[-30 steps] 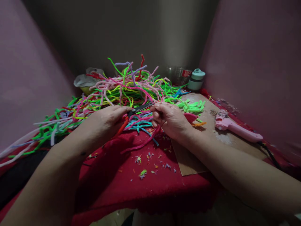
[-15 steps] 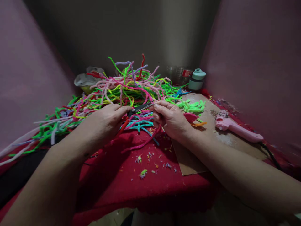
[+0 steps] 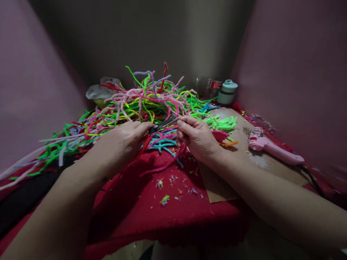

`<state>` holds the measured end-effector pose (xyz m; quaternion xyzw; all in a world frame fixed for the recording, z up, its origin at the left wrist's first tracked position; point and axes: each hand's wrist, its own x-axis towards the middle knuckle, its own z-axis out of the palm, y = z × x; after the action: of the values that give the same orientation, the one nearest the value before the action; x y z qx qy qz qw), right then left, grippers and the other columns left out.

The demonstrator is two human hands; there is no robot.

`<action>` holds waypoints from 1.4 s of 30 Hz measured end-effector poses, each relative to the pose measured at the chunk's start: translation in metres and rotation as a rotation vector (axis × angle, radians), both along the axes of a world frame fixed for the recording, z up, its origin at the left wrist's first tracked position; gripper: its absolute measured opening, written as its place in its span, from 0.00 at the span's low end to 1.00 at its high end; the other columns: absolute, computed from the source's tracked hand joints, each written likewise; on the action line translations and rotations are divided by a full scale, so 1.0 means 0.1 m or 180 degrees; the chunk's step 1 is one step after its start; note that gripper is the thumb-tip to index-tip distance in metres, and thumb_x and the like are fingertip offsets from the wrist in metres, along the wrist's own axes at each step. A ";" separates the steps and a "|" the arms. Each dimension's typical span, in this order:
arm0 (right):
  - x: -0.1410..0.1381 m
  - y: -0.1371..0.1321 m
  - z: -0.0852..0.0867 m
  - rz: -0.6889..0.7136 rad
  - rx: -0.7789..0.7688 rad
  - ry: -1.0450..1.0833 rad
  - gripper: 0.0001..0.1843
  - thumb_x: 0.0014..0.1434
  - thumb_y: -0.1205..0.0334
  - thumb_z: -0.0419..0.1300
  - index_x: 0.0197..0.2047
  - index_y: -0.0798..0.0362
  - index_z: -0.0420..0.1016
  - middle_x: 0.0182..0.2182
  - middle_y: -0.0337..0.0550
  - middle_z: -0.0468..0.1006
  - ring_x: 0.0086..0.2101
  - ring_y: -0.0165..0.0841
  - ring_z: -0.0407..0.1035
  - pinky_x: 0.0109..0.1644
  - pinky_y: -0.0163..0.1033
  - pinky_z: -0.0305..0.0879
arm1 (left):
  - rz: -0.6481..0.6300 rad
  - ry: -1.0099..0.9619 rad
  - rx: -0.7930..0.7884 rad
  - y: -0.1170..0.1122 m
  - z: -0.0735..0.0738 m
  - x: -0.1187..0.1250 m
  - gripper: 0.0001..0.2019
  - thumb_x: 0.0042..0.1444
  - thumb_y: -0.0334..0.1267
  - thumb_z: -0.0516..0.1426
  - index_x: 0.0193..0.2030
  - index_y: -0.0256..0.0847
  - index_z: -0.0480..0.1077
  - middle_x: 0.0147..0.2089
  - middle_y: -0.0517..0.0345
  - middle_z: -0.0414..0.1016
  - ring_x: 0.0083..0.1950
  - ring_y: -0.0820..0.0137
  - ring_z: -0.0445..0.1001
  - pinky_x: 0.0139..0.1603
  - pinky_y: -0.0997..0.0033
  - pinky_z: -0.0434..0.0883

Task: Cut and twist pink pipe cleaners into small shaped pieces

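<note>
My left hand point(image 3: 123, 141) is closed round the handles of dark scissors point(image 3: 163, 123), whose blades point right toward my right hand point(image 3: 195, 138). That hand is pinched shut on a dark pink pipe cleaner point(image 3: 166, 164) that trails down onto the red cloth point(image 3: 173, 213). Both hands hover at the near edge of a big tangled heap of coloured pipe cleaners point(image 3: 135, 104).
A pink glue gun point(image 3: 271, 148) lies on a cardboard sheet point(image 3: 244, 159) at the right, with green pipe-cleaner pieces point(image 3: 222, 122) beside it. A mint-lidded container point(image 3: 227, 92) and a clear jar point(image 3: 206, 86) stand at the back. Small cuttings point(image 3: 173, 187) litter the cloth.
Both hands and the scissors have shifted very slightly; the grips are the same.
</note>
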<state>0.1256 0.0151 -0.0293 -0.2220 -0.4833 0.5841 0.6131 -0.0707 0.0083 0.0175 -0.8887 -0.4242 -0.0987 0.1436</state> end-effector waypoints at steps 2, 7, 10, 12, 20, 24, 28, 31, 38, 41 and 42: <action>0.00 0.00 -0.01 -0.0035 0.0019 -0.0048 0.06 0.52 0.62 0.60 0.28 0.53 0.67 0.14 0.27 0.63 0.14 0.21 0.55 0.17 0.30 0.55 | -0.0032 -0.0010 0.0037 0.00 0.00 0.00 0.19 0.62 0.35 0.41 0.52 0.33 0.66 0.40 0.45 0.72 0.40 0.65 0.69 0.40 0.66 0.65; 0.01 0.00 -0.01 -0.0105 0.0043 -0.0171 0.07 0.52 0.60 0.60 0.28 0.53 0.67 0.14 0.27 0.63 0.15 0.20 0.55 0.19 0.30 0.55 | -0.0089 -0.0023 0.0109 0.01 -0.02 -0.01 0.18 0.62 0.35 0.41 0.51 0.32 0.66 0.39 0.45 0.73 0.38 0.65 0.70 0.38 0.66 0.65; 0.01 0.00 -0.02 -0.0120 0.0076 -0.0208 0.06 0.53 0.61 0.59 0.28 0.53 0.67 0.14 0.28 0.62 0.15 0.20 0.56 0.18 0.30 0.54 | -0.0083 -0.0010 0.0105 0.01 -0.02 0.00 0.18 0.61 0.34 0.42 0.52 0.33 0.66 0.39 0.46 0.73 0.38 0.65 0.70 0.37 0.67 0.64; 0.01 0.00 -0.02 -0.0148 0.0074 -0.0218 0.06 0.54 0.62 0.58 0.28 0.53 0.67 0.14 0.28 0.62 0.15 0.21 0.56 0.18 0.30 0.53 | -0.0039 0.0008 0.0062 -0.01 -0.02 0.00 0.18 0.61 0.33 0.42 0.54 0.34 0.65 0.40 0.46 0.74 0.38 0.65 0.70 0.36 0.67 0.64; 0.00 0.00 0.00 -0.0301 -0.0068 -0.0313 0.06 0.52 0.62 0.58 0.26 0.55 0.69 0.13 0.29 0.63 0.14 0.21 0.56 0.17 0.30 0.54 | 0.0182 -0.0036 0.0044 -0.06 -0.01 0.05 0.15 0.58 0.35 0.43 0.43 0.38 0.68 0.28 0.55 0.70 0.26 0.70 0.66 0.27 0.70 0.57; 0.00 -0.03 0.02 -0.0200 -0.0178 -0.0419 0.06 0.52 0.61 0.59 0.28 0.56 0.71 0.13 0.29 0.63 0.13 0.22 0.57 0.17 0.31 0.55 | 0.0363 -0.0861 -0.0024 -0.04 0.00 0.10 0.11 0.56 0.42 0.49 0.36 0.39 0.69 0.24 0.59 0.66 0.24 0.72 0.63 0.25 0.71 0.56; -0.02 -0.10 0.05 -0.0070 -0.0051 -0.0569 0.08 0.52 0.62 0.59 0.25 0.56 0.71 0.14 0.31 0.65 0.14 0.22 0.57 0.18 0.31 0.55 | 0.0407 -0.3103 -0.1426 -0.08 -0.01 0.26 0.17 0.47 0.44 0.59 0.43 0.40 0.68 0.23 0.65 0.65 0.21 0.75 0.63 0.22 0.74 0.61; -0.04 -0.16 0.05 0.0039 -0.0065 -0.0786 0.09 0.52 0.62 0.59 0.23 0.57 0.70 0.15 0.33 0.67 0.16 0.22 0.59 0.20 0.31 0.56 | 0.0229 -0.4256 -0.2274 -0.13 -0.04 0.42 0.20 0.42 0.40 0.63 0.44 0.42 0.67 0.23 0.65 0.66 0.19 0.76 0.64 0.19 0.76 0.62; -0.05 -0.16 0.01 0.0630 -0.0529 -0.0698 0.05 0.48 0.64 0.61 0.24 0.57 0.71 0.18 0.37 0.73 0.16 0.23 0.62 0.22 0.31 0.59 | -0.0003 -0.5251 -0.2385 -0.16 -0.07 0.57 0.14 0.39 0.29 0.63 0.33 0.40 0.66 0.20 0.67 0.65 0.19 0.78 0.64 0.18 0.78 0.63; -0.04 -0.14 -0.01 0.0837 -0.0576 -0.0505 0.06 0.49 0.63 0.61 0.26 0.57 0.71 0.20 0.38 0.75 0.17 0.23 0.63 0.23 0.30 0.60 | -0.0050 -0.5323 -0.2421 -0.13 -0.08 0.56 0.12 0.41 0.29 0.62 0.33 0.40 0.66 0.20 0.67 0.65 0.19 0.77 0.65 0.20 0.77 0.65; -0.04 -0.14 -0.01 0.0842 -0.0576 -0.0455 0.06 0.49 0.64 0.61 0.26 0.57 0.71 0.20 0.38 0.75 0.17 0.22 0.63 0.23 0.30 0.60 | -0.0055 -0.5321 -0.2447 -0.13 -0.08 0.55 0.11 0.41 0.29 0.62 0.32 0.40 0.66 0.20 0.67 0.66 0.19 0.77 0.65 0.20 0.77 0.65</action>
<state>0.1213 0.0016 -0.0307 -0.2517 -0.4961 0.6836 0.4725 -0.0155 -0.0045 0.0091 -0.5180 -0.3869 -0.5622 -0.5157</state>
